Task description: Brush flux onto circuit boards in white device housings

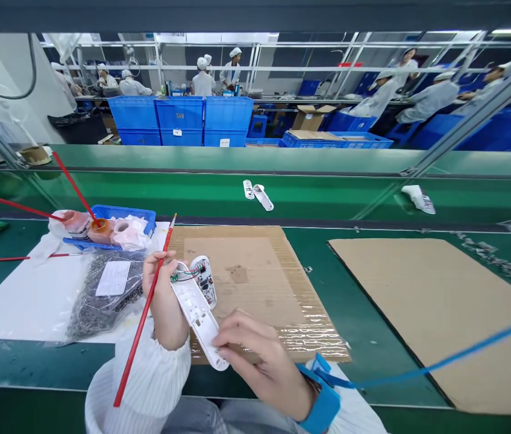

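Observation:
My left hand (165,289) is closed around the upper end of a white plastic casing (199,316), which is tilted with its hollow inside facing up. A red-handled brush (147,307) is also in that hand, bristles up. Beside the casing hangs a small circuit board (205,280), joined to it by thin coloured wires (188,274). My right hand (260,358) has its thumb and forefinger closed at the casing's lower end; whether a small part lies between them, I cannot tell. A blue strap (323,392) with a cord is round my right wrist.
A taped cardboard sheet (278,283) lies underneath, another cardboard (440,301) to the right. At left are a bag of small metal parts (102,301) and a blue tray (147,217) with jars (100,231). More casing parts (262,198) rest on the green belt (328,199). Co-workers stand and sit beyond.

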Motion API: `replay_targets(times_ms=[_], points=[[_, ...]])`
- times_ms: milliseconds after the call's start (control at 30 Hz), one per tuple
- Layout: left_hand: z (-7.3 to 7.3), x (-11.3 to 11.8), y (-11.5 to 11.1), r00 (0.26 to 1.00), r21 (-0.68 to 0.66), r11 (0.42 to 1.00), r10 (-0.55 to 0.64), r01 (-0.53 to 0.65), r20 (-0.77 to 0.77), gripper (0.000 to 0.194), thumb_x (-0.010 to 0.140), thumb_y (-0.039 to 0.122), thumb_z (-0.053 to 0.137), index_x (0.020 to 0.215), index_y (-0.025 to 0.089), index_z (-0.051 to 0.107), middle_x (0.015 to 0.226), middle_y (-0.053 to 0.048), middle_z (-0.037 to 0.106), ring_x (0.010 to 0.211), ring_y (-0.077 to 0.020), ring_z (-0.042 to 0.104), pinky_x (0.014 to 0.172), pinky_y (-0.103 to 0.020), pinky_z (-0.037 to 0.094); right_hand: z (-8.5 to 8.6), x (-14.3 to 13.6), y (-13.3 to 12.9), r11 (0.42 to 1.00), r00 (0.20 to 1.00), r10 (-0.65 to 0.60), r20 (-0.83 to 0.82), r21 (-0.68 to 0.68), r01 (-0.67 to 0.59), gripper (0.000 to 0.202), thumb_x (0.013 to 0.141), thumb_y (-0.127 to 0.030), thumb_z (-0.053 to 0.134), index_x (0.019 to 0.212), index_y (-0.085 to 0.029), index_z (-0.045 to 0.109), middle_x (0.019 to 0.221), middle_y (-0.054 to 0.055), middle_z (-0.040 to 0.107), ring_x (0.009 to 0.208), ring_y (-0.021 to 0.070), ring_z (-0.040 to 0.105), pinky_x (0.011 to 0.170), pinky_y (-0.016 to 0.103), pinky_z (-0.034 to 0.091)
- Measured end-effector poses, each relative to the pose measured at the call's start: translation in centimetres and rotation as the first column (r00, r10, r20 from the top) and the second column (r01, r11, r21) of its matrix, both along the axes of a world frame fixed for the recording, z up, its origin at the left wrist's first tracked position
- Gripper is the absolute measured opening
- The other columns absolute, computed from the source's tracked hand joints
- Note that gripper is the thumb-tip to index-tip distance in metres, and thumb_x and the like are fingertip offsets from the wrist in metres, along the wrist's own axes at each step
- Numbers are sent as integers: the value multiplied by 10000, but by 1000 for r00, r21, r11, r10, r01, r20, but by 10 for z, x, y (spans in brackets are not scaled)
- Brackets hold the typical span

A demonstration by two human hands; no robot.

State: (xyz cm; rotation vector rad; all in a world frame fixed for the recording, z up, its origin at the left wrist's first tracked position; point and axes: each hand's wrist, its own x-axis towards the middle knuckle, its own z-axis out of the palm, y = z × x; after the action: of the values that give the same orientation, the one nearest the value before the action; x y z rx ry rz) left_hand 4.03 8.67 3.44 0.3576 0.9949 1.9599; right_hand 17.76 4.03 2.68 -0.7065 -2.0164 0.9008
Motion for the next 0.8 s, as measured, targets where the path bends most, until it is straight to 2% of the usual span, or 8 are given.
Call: replay_targets(times_ms=[167,300,433,500,600,700,800], points=[[-4,4,0,1000,-12,1000,-3,3,0,179,612,115,559,751,199,484,793,14,525,532,-102,525,419,-212,431,6,11,4,989,970,74,232,109,-102,208,831,-103,394,918,-155,576,832,69,540,749,115,502,629,212,431],[-3,6,0,1000,-1,1000,-3,3,13,184,601,105,556,742,200,484,765,22,529,516,-97,528,419,-208,425,14,17,9,975,902,30,432,186,-122,237,849,-116,337,862,-150,571,832,69,554,740,125,501,613,214,424],[-3,6,-1,1000,10,1000,-13,13,15,181,602,102,553,735,202,484,746,29,530,486,-82,508,421,-203,408,21,21,13,977,821,34,569,155,-148,261,862,-160,318,768,-154,561,770,50,553,650,115,499,548,208,414],[-4,5,-1,1000,6,1000,-6,6,13,183,608,106,550,745,206,482,739,33,529,488,-79,504,427,-199,399,22,23,14,983,813,71,578,99,-157,267,861,-164,325,739,-160,562,736,36,546,620,105,502,532,197,413],[-7,3,0,1000,-15,1000,3,-3,15,177,613,113,544,749,205,479,742,32,527,493,-77,500,435,-197,392,14,27,15,987,869,83,487,80,-140,249,854,-147,348,752,-172,574,746,30,561,650,97,526,557,179,424],[-7,0,5,1000,-31,999,19,-19,14,174,603,114,541,739,199,476,743,31,522,508,-83,504,450,-208,398,-2,31,22,988,938,-43,343,152,-10,200,837,-133,382,779,-162,572,766,43,569,699,102,537,612,187,437],[-8,-8,10,998,-43,997,69,-68,10,181,594,119,535,739,201,465,712,40,510,516,-89,506,469,-216,406,-22,37,31,975,932,-176,317,186,121,178,822,-131,396,774,-153,567,759,54,572,699,118,540,619,216,441]])
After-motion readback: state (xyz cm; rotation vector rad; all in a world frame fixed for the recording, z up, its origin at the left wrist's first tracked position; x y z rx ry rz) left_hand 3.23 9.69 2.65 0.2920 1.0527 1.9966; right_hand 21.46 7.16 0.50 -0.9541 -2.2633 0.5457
